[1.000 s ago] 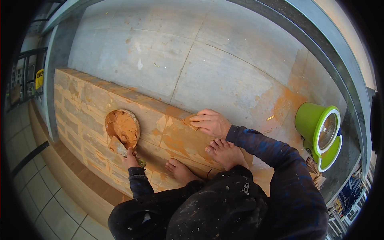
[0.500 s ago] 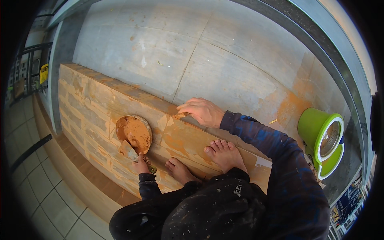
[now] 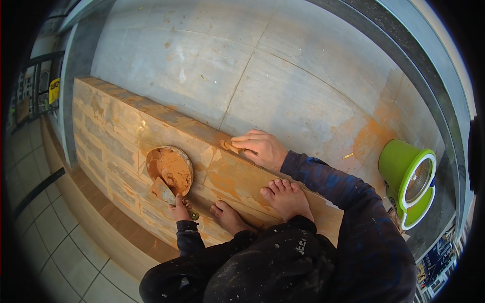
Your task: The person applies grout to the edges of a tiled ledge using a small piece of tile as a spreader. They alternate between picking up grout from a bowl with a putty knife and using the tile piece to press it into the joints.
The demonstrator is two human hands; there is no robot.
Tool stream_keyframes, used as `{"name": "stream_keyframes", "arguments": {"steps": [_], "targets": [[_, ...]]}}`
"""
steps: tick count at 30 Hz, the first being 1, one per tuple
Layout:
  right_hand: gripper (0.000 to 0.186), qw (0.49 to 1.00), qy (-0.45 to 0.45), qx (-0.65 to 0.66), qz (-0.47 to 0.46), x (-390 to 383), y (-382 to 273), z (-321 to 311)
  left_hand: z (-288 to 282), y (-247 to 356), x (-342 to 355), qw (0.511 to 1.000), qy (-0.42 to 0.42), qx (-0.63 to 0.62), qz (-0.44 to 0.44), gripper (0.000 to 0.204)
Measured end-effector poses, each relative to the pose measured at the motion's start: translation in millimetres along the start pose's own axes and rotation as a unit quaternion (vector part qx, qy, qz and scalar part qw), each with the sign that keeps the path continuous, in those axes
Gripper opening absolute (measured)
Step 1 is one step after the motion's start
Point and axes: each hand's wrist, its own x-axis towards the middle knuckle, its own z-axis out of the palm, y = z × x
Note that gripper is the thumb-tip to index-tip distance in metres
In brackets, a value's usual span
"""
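Note:
My left hand [image 3: 180,210] is closed round the handle of a putty knife [image 3: 162,192]. Its broad, smeared blade lies at the lower rim of a round bowl [image 3: 185,160] holding orange-brown grout paste [image 3: 169,164]. Over at the far edge of the tiled ledge [image 3: 217,174], my right hand [image 3: 263,150] pinches a lump of orange-brown paste [image 3: 231,146] against the edge. The fingers partly cover it, so a small tool within it cannot be ruled out. Orange smears coat the ledge's tiles and joints.
My bare feet [image 3: 288,199] stand on the ledge beside the bowl. Beyond lies a lower grey tiled floor [image 3: 298,101] with orange stains. A green bucket with a white-rimmed wringer [image 3: 404,171] stands at right. Metal frame posts [image 3: 81,65] border the area; pale floor tiles [image 3: 70,252] lie at lower left.
My right hand has shifted slightly right and nearer along the edge, with the paste still at its fingertips. My left hand, the putty knife and the bowl stay nearly in place.

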Motion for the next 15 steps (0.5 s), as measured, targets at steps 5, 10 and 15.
{"name": "stream_keyframes", "arguments": {"steps": [5, 10, 15], "targets": [[0.032, 0.993, -0.021, -0.041, -0.111, 3.5, 11.5, 22.8, -6.2, -0.5, 1.9, 1.0, -0.004, 0.012, -0.003, 0.017], [0.03, 0.987, -0.135, -0.034, -0.084, -20.9, 9.5, -30.3, -1.1, 3.7, -5.8, 1.0, 0.009, 0.017, -0.009, 0.019], [0.029, 0.997, -0.054, 0.043, 0.023, 30.4, -0.9, -5.7, 1.6, 5.3, -6.5, 1.0, -0.002, 0.022, -0.002, 0.021]]}}
